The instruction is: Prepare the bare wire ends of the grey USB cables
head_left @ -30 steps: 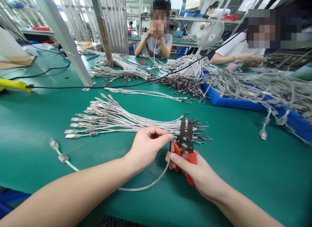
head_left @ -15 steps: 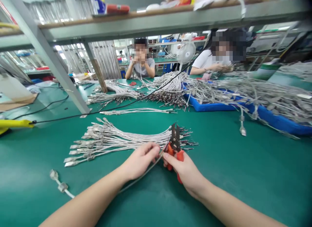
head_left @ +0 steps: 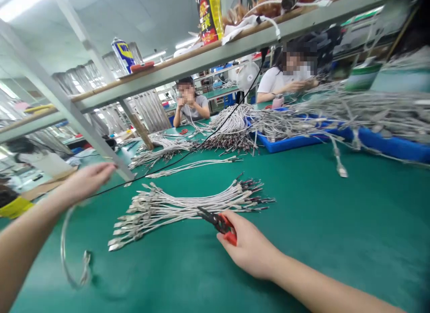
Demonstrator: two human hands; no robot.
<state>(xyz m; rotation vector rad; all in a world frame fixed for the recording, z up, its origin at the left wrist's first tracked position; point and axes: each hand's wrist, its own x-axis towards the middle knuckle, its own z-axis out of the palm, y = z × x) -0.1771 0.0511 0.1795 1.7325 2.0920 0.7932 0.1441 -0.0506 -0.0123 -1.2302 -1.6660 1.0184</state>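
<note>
Raised at the left, my left hand (head_left: 89, 183) has its fingers closed on a white cable (head_left: 63, 241). The cable hangs in a blurred loop below the wrist, its plug end low over the table. My right hand (head_left: 250, 245) grips red-handled wire strippers (head_left: 218, 222), the dark jaws pointing left. Just beyond the strippers lies a bundle of white cables (head_left: 191, 203) on the green table. Their plugs face left, and their dark stripped wire ends face right.
Several more cables lie in a pile (head_left: 228, 129) behind, and blue trays (head_left: 285, 145) heaped with cables stand at right. A metal shelf (head_left: 161, 68) with a slanting post crosses in front. A black cord (head_left: 181, 163) runs over the table. Two people sit opposite.
My left hand has moved from beside the strippers to the far left, carrying the cable away. The strippers have turned to point left in my right hand. The view has tilted.
</note>
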